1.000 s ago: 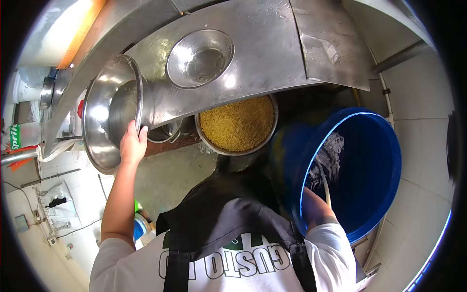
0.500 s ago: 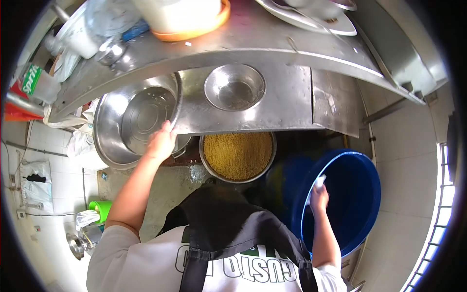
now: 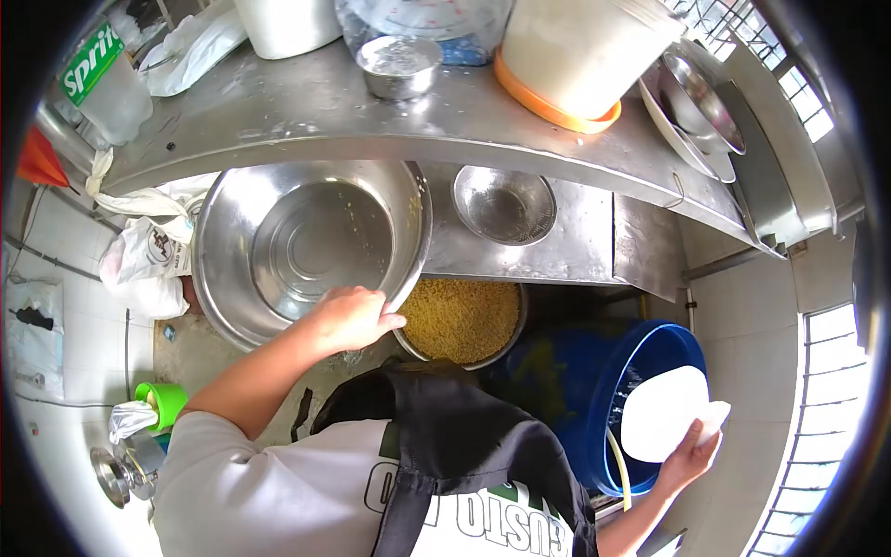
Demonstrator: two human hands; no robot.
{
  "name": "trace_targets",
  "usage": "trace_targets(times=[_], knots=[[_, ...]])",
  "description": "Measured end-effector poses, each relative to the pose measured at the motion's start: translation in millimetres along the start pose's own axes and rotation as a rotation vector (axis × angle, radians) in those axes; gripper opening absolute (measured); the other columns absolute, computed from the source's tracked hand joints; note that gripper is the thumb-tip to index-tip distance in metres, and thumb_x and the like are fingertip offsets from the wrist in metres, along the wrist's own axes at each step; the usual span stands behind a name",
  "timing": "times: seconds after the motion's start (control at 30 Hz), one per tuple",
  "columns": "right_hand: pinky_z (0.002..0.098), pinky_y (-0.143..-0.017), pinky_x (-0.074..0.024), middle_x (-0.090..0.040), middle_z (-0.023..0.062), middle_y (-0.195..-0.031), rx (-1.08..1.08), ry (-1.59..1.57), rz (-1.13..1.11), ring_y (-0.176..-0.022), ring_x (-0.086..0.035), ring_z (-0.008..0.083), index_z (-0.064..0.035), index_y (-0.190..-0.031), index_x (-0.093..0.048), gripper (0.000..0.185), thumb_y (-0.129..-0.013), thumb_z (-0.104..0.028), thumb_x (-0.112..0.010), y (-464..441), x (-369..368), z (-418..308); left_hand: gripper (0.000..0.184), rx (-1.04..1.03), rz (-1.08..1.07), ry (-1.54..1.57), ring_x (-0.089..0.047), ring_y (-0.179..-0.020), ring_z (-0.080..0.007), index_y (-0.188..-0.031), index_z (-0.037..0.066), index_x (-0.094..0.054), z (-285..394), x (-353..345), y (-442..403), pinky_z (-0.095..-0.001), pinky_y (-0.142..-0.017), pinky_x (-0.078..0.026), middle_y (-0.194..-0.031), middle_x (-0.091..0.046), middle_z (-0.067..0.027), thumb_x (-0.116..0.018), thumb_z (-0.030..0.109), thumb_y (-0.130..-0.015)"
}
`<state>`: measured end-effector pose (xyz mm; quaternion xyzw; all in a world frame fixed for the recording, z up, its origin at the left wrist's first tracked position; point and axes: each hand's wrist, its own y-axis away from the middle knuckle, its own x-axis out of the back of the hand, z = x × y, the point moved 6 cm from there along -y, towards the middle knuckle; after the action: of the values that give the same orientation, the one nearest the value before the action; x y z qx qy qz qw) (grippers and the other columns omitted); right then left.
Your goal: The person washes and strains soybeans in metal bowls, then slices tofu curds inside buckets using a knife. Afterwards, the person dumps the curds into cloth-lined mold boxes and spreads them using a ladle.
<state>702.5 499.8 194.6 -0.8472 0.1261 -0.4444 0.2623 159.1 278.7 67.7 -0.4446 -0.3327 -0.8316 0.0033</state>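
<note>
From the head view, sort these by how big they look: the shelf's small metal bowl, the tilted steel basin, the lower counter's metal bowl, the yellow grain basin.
1. Tilted steel basin
2. Yellow grain basin, partly hidden
3. Lower counter's metal bowl
4. Shelf's small metal bowl

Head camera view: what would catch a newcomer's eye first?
Probably the bright white scoop in the right hand, at the mouth of the blue barrel on the right. Next comes the big shiny basin on the left, tilted to show its inside, with the left hand at its rim. Between basin and barrel, the yellow grain stands out just below the counter edge.
</note>
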Motion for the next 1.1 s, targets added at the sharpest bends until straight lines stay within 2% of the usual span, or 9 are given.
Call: trace_targets(times=[0.13, 0.2, 0.4, 0.47, 0.6, 0.67, 0.8, 0.87, 1.1], knots=[[0.0344, -0.083, -0.0577, -0.072, 0.0118, -0.108, -0.078, -0.172, -0.037, -0.094, -0.07, 0.0202, 0.0021, -0.126, -0.062, 0.033, -0.105, -0.022, -0.065, 9, -1, -54, 0.058, -0.243, 0.437, -0.032, -0.055, -0.132, -0.0454, -0.126, -0.001, -0.062, -3, 11, -29, -0.0544, -0.109, -0.046, -0.138, -0.059, -0.028, -0.063, 0.05, -0.098], [0.0237, -0.068, -0.0528, -0.073, 0.0052, -0.103, 0.038, -0.117, -0.064, -0.085, -0.068, 0.0105, -0.0013, -0.13, -0.063, 0.036, -0.103, -0.024, -0.069, 14, -21, -83, 0.06, -0.733, 0.667, -0.231, -0.038, -0.146, -0.0469, -0.13, 0.0, -0.061, 15, 14, -47, -0.0605, -0.123, -0.027, -0.155, -0.045, -0.024, -0.062, 0.05, -0.098], [0.0356, -0.083, -0.0572, -0.074, 0.0189, -0.105, 0.388, -0.182, -0.351, -0.091, -0.074, 0.0267, -0.0006, -0.133, -0.063, 0.045, -0.092, -0.017, -0.074, 29, -102, -258, 0.057, -0.973, 0.424, -0.381, -0.038, -0.148, -0.0434, -0.126, 0.003, -0.066, 41, 25, -112, -0.0691, -0.125, -0.01, -0.147, -0.054, -0.0214, -0.062, 0.051, -0.095], [0.0367, -0.082, -0.0573, -0.074, 0.0209, -0.102, 0.415, -0.25, -0.478, -0.09, -0.075, 0.0309, -0.0014, -0.133, -0.063, 0.046, -0.091, -0.017, -0.074, 35, -125, -310, 0.053, -0.859, 0.216, -0.535, -0.037, -0.148, -0.0434, -0.124, 0.01, -0.069, 39, 42, -141, -0.0765, -0.118, -0.021, -0.14, -0.061, -0.0182, -0.062, 0.051, -0.092], [0.0391, -0.082, -0.0578, -0.074, 0.0235, -0.101, 0.444, -0.298, -0.625, -0.092, -0.076, 0.0343, 0.0006, -0.131, -0.063, 0.047, -0.091, -0.019, -0.076, 38, -158, -379, 0.048, -0.749, 0.384, -0.542, -0.048, -0.14, -0.0426, -0.121, 0.014, -0.07, -4, 65, -227, -0.0697, -0.111, -0.037, -0.128, -0.067, -0.0156, -0.06, 0.053, -0.096], [0.0404, -0.084, -0.0578, -0.074, 0.0245, -0.103, 0.473, -0.293, -0.652, -0.096, -0.075, 0.0378, 0.0023, -0.132, -0.062, 0.049, -0.092, -0.022, -0.077, 38, -168, -398, 0.049, -0.568, 0.533, 0.296, -0.058, -0.128, -0.0406, -0.122, 0.014, -0.07, -49, 96, -236, -0.0569, -0.105, -0.047, -0.125, -0.069, -0.0139, -0.056, 0.055, -0.1], [0.0438, -0.086, -0.0575, -0.073, 0.0259, -0.107, 0.597, -0.265, -0.673, -0.1, -0.073, 0.0421, 0.0022, -0.134, -0.06, 0.052, -0.093, -0.025, -0.077, 40, -172, -431, 0.056, -0.63, 0.483, 0.24, -0.063, -0.121, -0.0401, -0.132, 0.01, -0.065, -102, 94, -272, -0.0464, -0.105, -0.049, -0.131, -0.066, -0.0194, -0.051, 0.056, -0.103], [0.0449, -0.086, -0.0573, -0.073, 0.0262, -0.108, 0.63, -0.252, -0.651, -0.1, -0.072, 0.043, 0.0019, -0.135, -0.059, 0.053, -0.093, -0.025, -0.076, 40, -172, -436, 0.062, -0.341, 1.018, 0.071, -0.056, -0.131, -0.0417, -0.143, 0.011, -0.057, -125, 98, -269, -0.0543, -0.109, -0.044, -0.144, -0.058, -0.0225, -0.05, 0.057, -0.103], [0.0466, -0.086, -0.0572, -0.072, 0.0266, -0.108, 0.655, -0.243, -0.631, -0.099, -0.071, 0.0443, -0.0011, -0.137, -0.058, 0.053, -0.094, -0.027, -0.076, 49, -167, -427, 0.076, 0.05, 0.667, 0.124, -0.02, -0.154, -0.0497, -0.165, 0.017, -0.027, -121, 38, -215, -0.0732, -0.118, -0.022, -0.171, -0.019, -0.019, -0.046, 0.058, -0.103]])
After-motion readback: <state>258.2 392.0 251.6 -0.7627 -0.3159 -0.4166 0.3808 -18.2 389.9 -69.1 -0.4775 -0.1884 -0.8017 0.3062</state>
